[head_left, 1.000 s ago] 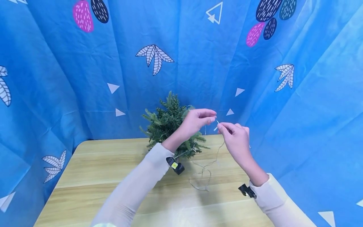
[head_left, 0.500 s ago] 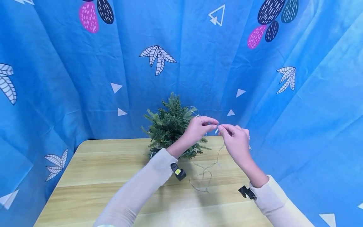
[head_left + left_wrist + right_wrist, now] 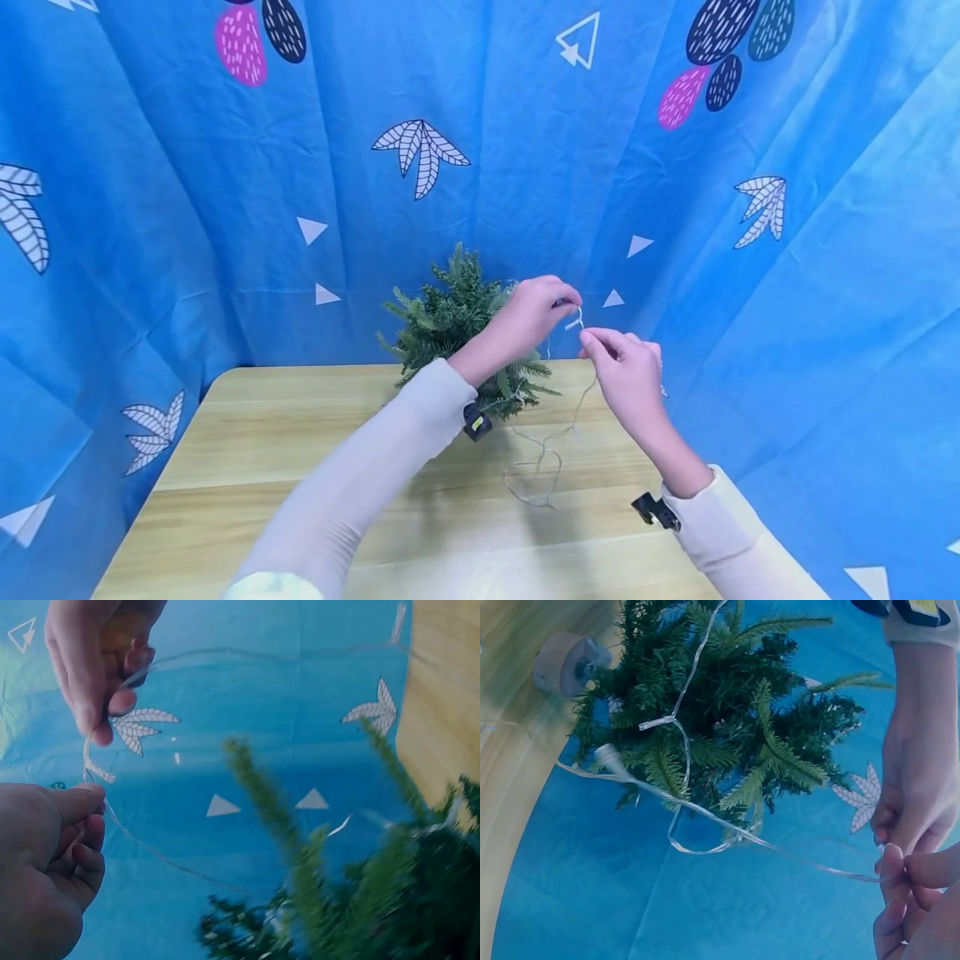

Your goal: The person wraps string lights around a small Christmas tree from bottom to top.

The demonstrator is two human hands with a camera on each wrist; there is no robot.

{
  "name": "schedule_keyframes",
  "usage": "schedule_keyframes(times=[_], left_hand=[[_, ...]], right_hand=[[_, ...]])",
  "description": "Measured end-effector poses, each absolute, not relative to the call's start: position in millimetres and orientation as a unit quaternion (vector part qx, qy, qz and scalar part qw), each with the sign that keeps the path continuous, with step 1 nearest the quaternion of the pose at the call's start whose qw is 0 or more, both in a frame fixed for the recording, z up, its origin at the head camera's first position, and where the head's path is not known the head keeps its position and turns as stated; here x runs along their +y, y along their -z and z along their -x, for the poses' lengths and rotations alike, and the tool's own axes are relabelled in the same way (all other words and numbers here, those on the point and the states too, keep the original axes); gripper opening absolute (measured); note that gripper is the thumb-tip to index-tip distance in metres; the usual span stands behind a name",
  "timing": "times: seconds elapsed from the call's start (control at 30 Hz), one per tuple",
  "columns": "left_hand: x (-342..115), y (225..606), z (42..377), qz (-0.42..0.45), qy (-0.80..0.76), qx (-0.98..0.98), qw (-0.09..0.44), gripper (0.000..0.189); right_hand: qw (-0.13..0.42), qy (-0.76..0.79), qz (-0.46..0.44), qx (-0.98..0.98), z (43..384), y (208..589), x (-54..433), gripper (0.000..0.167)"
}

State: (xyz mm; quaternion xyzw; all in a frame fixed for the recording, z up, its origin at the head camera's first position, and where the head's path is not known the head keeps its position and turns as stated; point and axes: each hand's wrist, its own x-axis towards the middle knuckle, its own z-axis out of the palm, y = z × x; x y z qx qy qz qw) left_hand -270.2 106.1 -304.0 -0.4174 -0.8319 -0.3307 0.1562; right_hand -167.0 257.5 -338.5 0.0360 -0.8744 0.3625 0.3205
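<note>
A small green artificial Christmas tree (image 3: pixel 442 325) stands at the back of the table. In the head view my left hand (image 3: pixel 528 310) is raised at its right side, pinching the thin clear wire of a string of lights. Just below and to the right, my right hand (image 3: pixel 628 371) pinches the same wire between thumb and fingertips. A small pale bulb (image 3: pixel 574 322) sticks out from the short stretch between the two hands. The left wrist view has the string-light wire (image 3: pixel 169 860) running from my left fingers towards the tree. Another length (image 3: pixel 727 823) leads away from my right hand.
A loose loop of light-string wire (image 3: pixel 534 502) lies on the wooden table (image 3: pixel 285 467). Wire also hangs on the branches (image 3: pixel 687 742). Beside the tree in the right wrist view is a pale round base (image 3: pixel 559 664). Blue patterned cloth (image 3: pixel 480 200) surrounds the table's back and sides.
My left hand dipped until its fingertips met the right ones, then rose again, with the bulb now showing between the hands. My right hand has hardly moved.
</note>
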Motion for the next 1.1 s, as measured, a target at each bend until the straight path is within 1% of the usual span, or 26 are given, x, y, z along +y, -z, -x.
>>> schedule_keyframes(times=[0.1, 0.23, 0.4, 0.53, 0.6, 0.67, 0.83, 0.9, 1.0, 1.1], left_hand=[[104.6, 293.9, 274.0, 0.410, 0.330, -0.838, 0.142, 0.014], [100.0, 288.3, 278.4, 0.400, 0.347, -0.842, 0.102, 0.012], [94.5, 292.5, 282.9, 0.399, 0.385, -0.831, 0.053, 0.010], [92.7, 299.1, 284.8, 0.404, 0.389, -0.827, 0.034, 0.010], [92.8, 300.4, 285.6, 0.410, 0.380, -0.828, 0.042, 0.010], [93.3, 299.6, 287.1, 0.415, 0.364, -0.832, 0.064, 0.009], [94.6, 289.6, 294.9, 0.412, 0.318, -0.842, 0.144, 0.015], [94.2, 285.1, 299.1, 0.403, 0.309, -0.846, 0.164, 0.018], [92.4, 279.5, 306.9, 0.381, 0.311, -0.852, 0.176, 0.020], [89.4, 273.6, 315.1, 0.356, 0.325, -0.860, 0.169, 0.019]], right_hand=[[0.330, -0.371, -0.043, -0.867, 166.8, 335.6, 256.6, 0.023], [0.350, -0.374, -0.054, -0.857, 168.7, 330.1, 255.8, 0.022], [0.359, -0.377, -0.052, -0.852, 170.1, 323.4, 255.6, 0.023], [0.353, -0.383, -0.049, -0.852, 170.8, 321.2, 255.8, 0.024], [0.349, -0.387, -0.049, -0.852, 170.5, 320.8, 255.9, 0.023], [0.343, -0.389, -0.048, -0.854, 170.0, 321.1, 256.2, 0.023], [0.317, -0.396, -0.031, -0.861, 165.5, 321.7, 257.1, 0.023], [0.306, -0.399, -0.026, -0.864, 163.2, 322.3, 257.5, 0.024], [0.295, -0.402, -0.024, -0.866, 160.5, 323.5, 258.2, 0.025], [0.289, -0.406, -0.022, -0.867, 157.7, 324.5, 258.8, 0.024]])
